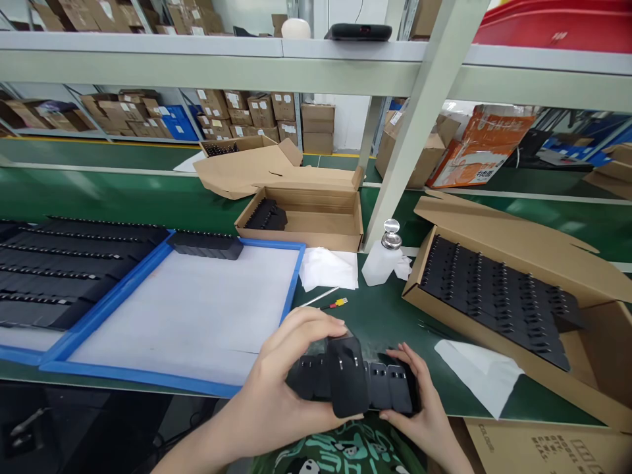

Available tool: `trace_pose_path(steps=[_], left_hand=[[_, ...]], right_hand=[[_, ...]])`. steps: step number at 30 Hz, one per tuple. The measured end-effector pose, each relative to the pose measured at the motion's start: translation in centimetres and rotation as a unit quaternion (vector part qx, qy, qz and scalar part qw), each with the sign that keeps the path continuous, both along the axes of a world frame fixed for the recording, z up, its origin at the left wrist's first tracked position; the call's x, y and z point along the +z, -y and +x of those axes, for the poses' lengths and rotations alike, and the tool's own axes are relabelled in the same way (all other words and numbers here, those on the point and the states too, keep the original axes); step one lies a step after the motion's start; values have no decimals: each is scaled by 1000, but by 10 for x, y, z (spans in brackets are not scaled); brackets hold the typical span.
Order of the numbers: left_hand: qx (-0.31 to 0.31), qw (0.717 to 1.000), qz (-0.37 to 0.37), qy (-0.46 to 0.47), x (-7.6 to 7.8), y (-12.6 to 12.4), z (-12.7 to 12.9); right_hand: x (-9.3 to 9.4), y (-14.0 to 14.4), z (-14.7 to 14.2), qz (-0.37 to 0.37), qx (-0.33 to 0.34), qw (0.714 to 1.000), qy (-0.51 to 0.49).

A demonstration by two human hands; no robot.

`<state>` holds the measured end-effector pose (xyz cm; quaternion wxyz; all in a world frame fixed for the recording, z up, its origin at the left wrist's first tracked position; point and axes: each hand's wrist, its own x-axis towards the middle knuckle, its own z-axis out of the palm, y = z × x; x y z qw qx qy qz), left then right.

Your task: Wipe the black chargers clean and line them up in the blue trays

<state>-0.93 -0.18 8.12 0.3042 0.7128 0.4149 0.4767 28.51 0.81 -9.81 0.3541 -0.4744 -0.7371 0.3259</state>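
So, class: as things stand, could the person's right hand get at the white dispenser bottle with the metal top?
Probably yes. The bottle stands in the open on the green bench, nothing between it and the right hand, though that hand is full of black adapters.

the left hand point(291, 388) covers the near end of the black adapters point(353, 385); carton labels are too small to read.

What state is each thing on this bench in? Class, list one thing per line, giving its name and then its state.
left hand: gripping a black adapter, held upright.
right hand: holding a row of black adapters.
right carton: open, filled with black parts.
middle carton: open, mostly empty, few parts at left.
blue tray: white liner mostly bare, one row at the back.
dispenser bottle: upright, capped.
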Motion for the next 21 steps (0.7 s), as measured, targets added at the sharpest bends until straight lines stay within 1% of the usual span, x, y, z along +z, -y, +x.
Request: trace_pose_path(steps=[6,10,13,17,21], left_hand=[[-33,999,21,8,-3,-1,-4],[-55,997,44,20,-5,-1,-7],[-63,996,54,22,-6,-1,-8],[-64,997,31,37,-6,-1,-8],[-39,998,0,55,-4,-2,-8]], right_hand=[[0,0,1,-12,1,1000,-4],[2,1,1,-29,-1,1000,-8],[4,0,0,-28,1,1000,-11],[4,1,0,-27,-1,1000,-7],[3,0,0,-18,1,1000,-1]])
